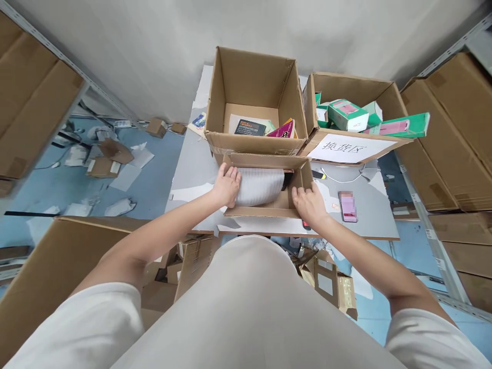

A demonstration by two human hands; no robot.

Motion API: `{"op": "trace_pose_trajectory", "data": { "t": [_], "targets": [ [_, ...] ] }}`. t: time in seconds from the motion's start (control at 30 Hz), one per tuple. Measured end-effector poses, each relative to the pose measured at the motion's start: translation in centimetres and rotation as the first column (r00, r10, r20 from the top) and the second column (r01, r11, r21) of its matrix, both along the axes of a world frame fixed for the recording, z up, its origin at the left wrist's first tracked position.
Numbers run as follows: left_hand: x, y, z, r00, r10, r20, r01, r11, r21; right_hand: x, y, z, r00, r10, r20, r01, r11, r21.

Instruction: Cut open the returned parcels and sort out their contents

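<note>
A small open cardboard box (pixel 265 211) lies near the front edge of the table, between my two hands. Inside it is an item in whitish foam wrap (pixel 259 185), with a dark end showing at its right. My left hand (pixel 227 185) grips the box's left end, thumb outside and fingers over the rim. At the other end, my right hand (pixel 309 204) has its fingers curled over the right wall. A red object (pixel 306 225) shows partly beneath the box by my right hand.
Behind stand a large carton (pixel 255 143) with books and a carton (pixel 313 136) of green boxes bearing a handwritten sign (pixel 342 148). A phone (pixel 348 206) lies at right on the table (pixel 380 220). Shelves of cartons flank both sides; scraps litter the floor.
</note>
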State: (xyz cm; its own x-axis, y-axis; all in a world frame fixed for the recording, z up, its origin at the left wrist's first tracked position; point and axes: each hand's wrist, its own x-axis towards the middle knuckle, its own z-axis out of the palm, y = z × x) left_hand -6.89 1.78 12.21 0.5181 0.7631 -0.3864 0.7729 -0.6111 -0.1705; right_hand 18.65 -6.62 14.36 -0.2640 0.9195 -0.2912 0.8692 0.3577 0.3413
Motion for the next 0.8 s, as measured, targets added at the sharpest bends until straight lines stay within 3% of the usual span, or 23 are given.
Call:
{"op": "trace_pose_trajectory", "data": {
  "t": [0.1,0.2,0.33,0.43,0.5,0.57,0.67,0.8],
  "targets": [
    [-0.7,2.1,-0.9,0.996,0.051,0.07,-0.044,0.993,-0.108,1.0,0.0,-0.2,0.99,-0.136,-0.036,0.134,0.99,-0.054],
    [-1.5,3.5,-2.0,0.99,0.111,0.09,-0.09,0.974,-0.21,3.5,0.4,-1.8,0.961,-0.241,-0.137,0.22,0.964,-0.152],
    [-2.3,3.4,-4.2,0.979,0.155,0.129,-0.109,0.945,-0.308,7.5,0.4,-5.4,0.877,-0.325,-0.353,0.199,0.915,-0.35],
    [-2.8,2.9,-5.4,0.972,0.156,0.178,-0.091,0.941,-0.327,9.1,-0.1,-7.0,0.84,-0.354,-0.411,0.173,0.893,-0.416],
    [-3.0,2.7,-5.6,0.968,0.151,0.202,-0.081,0.944,-0.321,8.9,0.0,-6.9,0.875,-0.319,-0.364,0.185,0.916,-0.357],
    [-3.1,2.7,-5.6,0.967,0.154,0.204,-0.082,0.943,-0.322,7.7,0.9,-6.1,0.925,-0.226,-0.305,0.164,0.963,-0.215],
    [-2.9,2.7,-5.5,0.968,0.163,0.192,-0.095,0.941,-0.323,4.3,3.6,-4.9,0.96,-0.067,-0.273,0.057,0.997,-0.046],
    [-2.9,2.5,-5.7,0.969,0.165,0.185,-0.1,0.943,-0.318,-0.6,7.8,-5.5,0.944,0.046,-0.328,-0.072,0.995,-0.068]
  ]
}}
